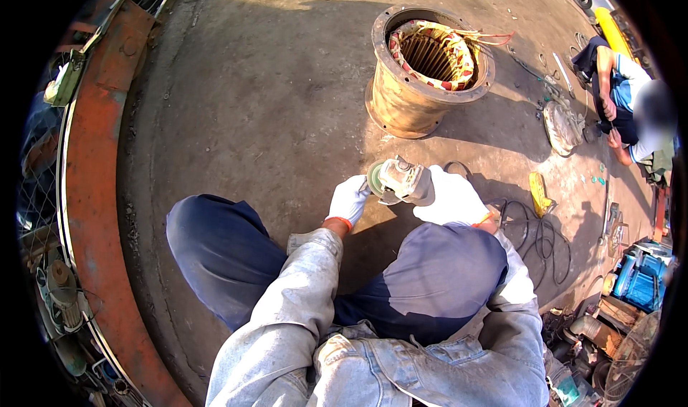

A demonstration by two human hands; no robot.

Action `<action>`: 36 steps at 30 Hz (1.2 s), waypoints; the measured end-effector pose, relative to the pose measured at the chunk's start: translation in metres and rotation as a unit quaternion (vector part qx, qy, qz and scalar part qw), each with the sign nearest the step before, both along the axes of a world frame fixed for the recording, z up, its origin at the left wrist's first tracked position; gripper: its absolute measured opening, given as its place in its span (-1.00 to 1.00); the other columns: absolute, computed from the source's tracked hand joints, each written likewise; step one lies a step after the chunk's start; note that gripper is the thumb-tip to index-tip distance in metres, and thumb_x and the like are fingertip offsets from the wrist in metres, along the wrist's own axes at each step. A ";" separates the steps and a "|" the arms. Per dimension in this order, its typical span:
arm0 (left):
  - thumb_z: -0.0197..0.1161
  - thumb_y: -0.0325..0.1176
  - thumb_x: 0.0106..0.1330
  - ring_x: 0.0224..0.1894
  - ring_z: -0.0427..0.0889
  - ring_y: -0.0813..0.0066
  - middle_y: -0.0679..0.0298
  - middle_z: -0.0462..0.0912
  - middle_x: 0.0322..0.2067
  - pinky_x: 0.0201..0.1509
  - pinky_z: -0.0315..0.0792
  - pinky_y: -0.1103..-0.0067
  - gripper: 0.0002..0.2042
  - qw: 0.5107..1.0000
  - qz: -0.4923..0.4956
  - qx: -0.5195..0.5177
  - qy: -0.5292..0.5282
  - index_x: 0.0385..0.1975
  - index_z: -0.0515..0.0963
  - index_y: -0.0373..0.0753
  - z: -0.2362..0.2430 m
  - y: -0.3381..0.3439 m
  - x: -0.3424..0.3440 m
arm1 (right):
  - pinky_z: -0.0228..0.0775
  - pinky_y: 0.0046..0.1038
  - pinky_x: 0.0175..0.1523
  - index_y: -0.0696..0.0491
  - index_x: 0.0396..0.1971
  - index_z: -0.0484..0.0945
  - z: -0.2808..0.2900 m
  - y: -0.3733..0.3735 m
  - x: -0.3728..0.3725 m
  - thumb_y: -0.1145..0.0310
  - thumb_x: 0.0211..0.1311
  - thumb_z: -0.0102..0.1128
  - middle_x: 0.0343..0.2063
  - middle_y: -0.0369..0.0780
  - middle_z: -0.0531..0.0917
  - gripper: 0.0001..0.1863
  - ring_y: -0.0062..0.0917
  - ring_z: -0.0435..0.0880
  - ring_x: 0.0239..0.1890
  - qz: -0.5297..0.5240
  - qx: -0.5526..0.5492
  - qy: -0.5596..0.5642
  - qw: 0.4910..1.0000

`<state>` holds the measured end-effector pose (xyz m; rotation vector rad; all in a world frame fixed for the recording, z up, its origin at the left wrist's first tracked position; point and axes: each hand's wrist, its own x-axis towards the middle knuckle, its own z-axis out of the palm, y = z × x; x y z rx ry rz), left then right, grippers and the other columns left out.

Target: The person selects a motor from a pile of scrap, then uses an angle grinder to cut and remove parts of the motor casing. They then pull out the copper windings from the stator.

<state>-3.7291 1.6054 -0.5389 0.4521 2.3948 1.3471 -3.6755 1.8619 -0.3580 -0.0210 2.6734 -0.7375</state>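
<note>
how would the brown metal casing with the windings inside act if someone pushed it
The casing is probably heavy and rigid, given its thick-looking metal top rim. Standing upright on a wide bottom flange, it seems unlikely to tip easily. The thin leads trailing over its rim would likely flop about.

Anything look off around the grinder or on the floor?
Mainly the dark cable: it lies in loose, tangled loops right of the right knee, not neatly coiled. Also untidy: scrap parts heaped in a jumble at lower right. No obvious damage on the grinder, though its underside is hidden.
</note>
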 end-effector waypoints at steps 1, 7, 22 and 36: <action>0.22 -0.29 0.50 -0.01 0.73 -0.06 0.01 0.76 -0.08 0.11 0.59 0.29 -0.77 1.000 0.000 -0.004 -0.003 -0.01 0.70 -0.21 0.000 -0.001 0.000 | 0.60 -0.11 0.00 0.12 -0.04 0.53 -0.001 -0.001 0.000 0.00 0.05 0.53 -0.21 0.02 0.70 -0.38 0.03 0.75 -0.11 0.002 -0.001 -0.002 1.000; 0.24 -0.32 0.47 0.01 0.74 -0.05 0.00 0.77 -0.06 0.14 0.60 0.31 -0.76 1.000 -0.014 -0.008 0.008 0.03 0.71 -0.19 -0.004 -0.001 -0.001 | 0.60 -0.12 0.00 0.11 -0.05 0.53 0.005 -0.004 -0.004 0.02 0.07 0.51 -0.19 0.02 0.72 -0.41 0.02 0.75 -0.11 0.015 -0.002 -0.007 1.000; 0.29 -0.38 0.41 0.00 0.75 -0.04 0.01 0.78 -0.04 0.11 0.62 0.32 -0.75 1.000 -0.003 -0.009 -0.010 0.03 0.72 -0.18 0.002 0.003 0.000 | 0.58 -0.13 0.00 0.06 0.01 0.55 0.016 -0.003 -0.008 0.13 0.11 0.48 -0.16 -0.03 0.72 -0.47 -0.02 0.74 -0.13 0.015 0.015 0.023 1.000; 0.25 -0.39 0.42 0.00 0.74 -0.08 -0.03 0.77 -0.07 0.11 0.62 0.28 -0.76 1.000 0.014 -0.020 -0.007 0.02 0.73 -0.20 0.003 0.003 -0.001 | 0.60 -0.15 -0.02 0.03 -0.02 0.57 0.028 -0.013 -0.017 0.16 0.11 0.46 -0.20 -0.06 0.74 -0.53 -0.04 0.76 -0.15 0.032 0.036 0.041 0.998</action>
